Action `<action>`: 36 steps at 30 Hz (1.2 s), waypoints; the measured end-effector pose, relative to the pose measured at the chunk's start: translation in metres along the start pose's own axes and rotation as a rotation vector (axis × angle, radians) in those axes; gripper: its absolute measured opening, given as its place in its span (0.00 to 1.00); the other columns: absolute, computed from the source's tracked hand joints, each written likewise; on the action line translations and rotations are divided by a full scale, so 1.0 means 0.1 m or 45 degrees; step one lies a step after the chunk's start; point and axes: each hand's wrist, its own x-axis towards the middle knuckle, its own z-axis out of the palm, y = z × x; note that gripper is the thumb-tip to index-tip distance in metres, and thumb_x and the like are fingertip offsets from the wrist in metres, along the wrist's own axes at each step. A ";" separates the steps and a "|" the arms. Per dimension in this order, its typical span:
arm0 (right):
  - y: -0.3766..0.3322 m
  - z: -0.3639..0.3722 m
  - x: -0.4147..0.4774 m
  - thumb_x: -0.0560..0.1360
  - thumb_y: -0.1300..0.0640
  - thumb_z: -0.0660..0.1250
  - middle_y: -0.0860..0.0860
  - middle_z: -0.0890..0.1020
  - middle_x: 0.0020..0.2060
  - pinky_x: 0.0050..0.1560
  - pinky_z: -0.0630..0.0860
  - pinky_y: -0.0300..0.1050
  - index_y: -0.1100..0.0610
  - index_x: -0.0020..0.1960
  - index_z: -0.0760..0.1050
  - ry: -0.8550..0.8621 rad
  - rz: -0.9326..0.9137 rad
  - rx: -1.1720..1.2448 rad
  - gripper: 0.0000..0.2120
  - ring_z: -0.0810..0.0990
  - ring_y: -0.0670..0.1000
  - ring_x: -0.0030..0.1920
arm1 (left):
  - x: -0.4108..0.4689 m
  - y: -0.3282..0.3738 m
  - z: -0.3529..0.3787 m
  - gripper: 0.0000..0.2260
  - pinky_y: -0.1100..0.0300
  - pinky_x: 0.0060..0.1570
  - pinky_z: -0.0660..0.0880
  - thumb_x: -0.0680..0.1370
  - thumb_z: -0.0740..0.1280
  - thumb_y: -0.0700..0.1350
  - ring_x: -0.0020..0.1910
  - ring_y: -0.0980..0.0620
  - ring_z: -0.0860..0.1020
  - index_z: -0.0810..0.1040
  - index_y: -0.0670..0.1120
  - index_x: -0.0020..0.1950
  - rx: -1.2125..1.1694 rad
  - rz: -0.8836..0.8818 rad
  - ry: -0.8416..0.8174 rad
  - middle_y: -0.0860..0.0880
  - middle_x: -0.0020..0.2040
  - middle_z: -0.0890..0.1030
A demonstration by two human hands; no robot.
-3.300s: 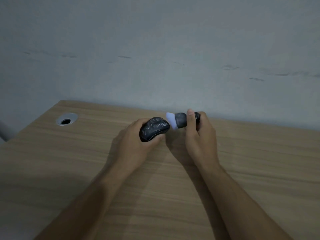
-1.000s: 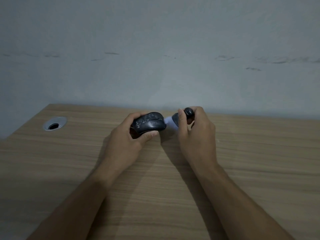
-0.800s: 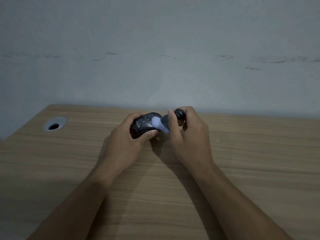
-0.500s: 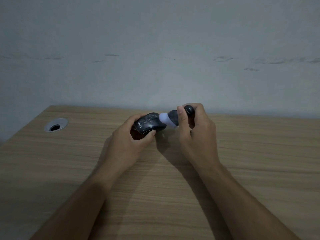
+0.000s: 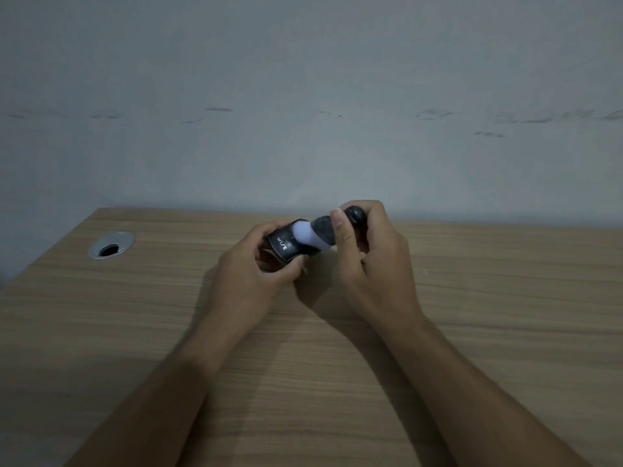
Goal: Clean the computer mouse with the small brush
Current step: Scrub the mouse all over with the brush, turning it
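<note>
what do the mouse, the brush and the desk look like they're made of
Mouse: likely black plastic, slightly glossy, with white printed lettering. Brush: pale, soft-looking bristles in a dark handle, probably plastic. Desk: pale wood-grain surface, matte; laminate or veneer, can't tell.

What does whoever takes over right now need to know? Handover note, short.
Left hand: holds the computer mouse above the desk, fingers wrapped round it.
Right hand: grips the small brush by its dark handle; the white bristles lie against the mouse's top.
Done: both items picked up, brush on the mouse.
Left: how much is already clean cannot be told from this view; brush the remaining surfaces, then set both down.
Also on the desk: cable grommet hole, far left.
</note>
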 end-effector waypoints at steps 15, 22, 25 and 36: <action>-0.07 0.08 -0.06 0.87 0.54 0.68 0.49 0.84 0.48 0.47 0.80 0.44 0.59 0.58 0.79 -0.128 -0.193 -0.023 0.08 0.84 0.50 0.46 | 0.02 0.01 -0.01 0.26 0.60 0.56 0.85 0.75 0.82 0.42 0.57 0.59 0.86 0.83 0.53 0.71 0.102 0.034 -0.015 0.58 0.60 0.88; 0.02 0.05 -0.01 0.87 0.55 0.68 0.49 0.84 0.47 0.45 0.77 0.41 0.59 0.57 0.79 0.015 -0.123 -0.071 0.06 0.82 0.49 0.44 | 0.03 -0.02 0.00 0.26 0.53 0.59 0.86 0.75 0.83 0.43 0.57 0.54 0.87 0.83 0.54 0.71 0.011 0.034 0.005 0.56 0.62 0.88; -0.06 0.09 -0.04 0.87 0.55 0.69 0.50 0.84 0.48 0.47 0.80 0.46 0.60 0.58 0.80 -0.114 -0.222 -0.011 0.07 0.84 0.50 0.46 | 0.03 0.00 -0.01 0.26 0.60 0.58 0.84 0.74 0.83 0.43 0.59 0.56 0.86 0.83 0.53 0.71 0.075 0.064 -0.011 0.56 0.62 0.88; 0.00 0.13 0.07 0.87 0.55 0.69 0.47 0.84 0.48 0.48 0.76 0.37 0.55 0.57 0.80 0.020 -0.085 0.011 0.05 0.83 0.45 0.46 | 0.02 0.05 -0.06 0.27 0.72 0.51 0.80 0.76 0.82 0.43 0.56 0.60 0.86 0.82 0.55 0.73 0.091 0.042 0.003 0.59 0.64 0.86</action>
